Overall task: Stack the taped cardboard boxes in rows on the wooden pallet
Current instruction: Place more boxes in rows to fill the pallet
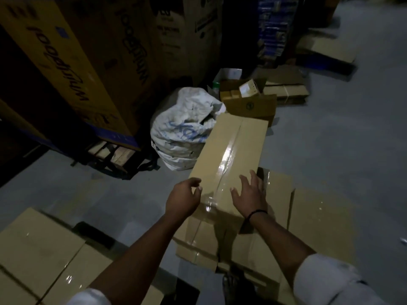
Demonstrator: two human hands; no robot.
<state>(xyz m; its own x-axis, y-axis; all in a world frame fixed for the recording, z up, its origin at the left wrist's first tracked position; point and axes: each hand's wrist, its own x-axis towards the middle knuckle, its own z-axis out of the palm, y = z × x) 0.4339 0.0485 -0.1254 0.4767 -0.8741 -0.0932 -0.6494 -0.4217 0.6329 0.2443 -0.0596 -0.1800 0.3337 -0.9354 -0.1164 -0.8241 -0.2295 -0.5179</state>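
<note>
On my head feed, the tall cartons (72, 62) at the upper left carry dark script printed upside down; it seems to begin "Multi", but I cannot read the rest, and they stand on wooden pallet blocks (112, 153). Beside them slumps a white woven sack (176, 128) with blue lettering too crumpled to make out. Behind it an open brown carton (248, 102) holds several small boxes, one with a pale label. The long taped cardboard box (229, 155) lies in the middle, matte brown with a glossy clear tape strip down its top seam. Its far end is next to the sack and its near end rests on flattened cardboard sheets (312, 216) on the grey floor (341, 139). My left hand (185, 197) sits at the box's left edge with fingers loosely curled and gripping nothing. My right hand (251, 192), black band (256, 213) at the wrist, is spread flat over the top near the right edge; I cannot tell if it touches. More taped boxes (39, 249) sit at the lower left.
</note>
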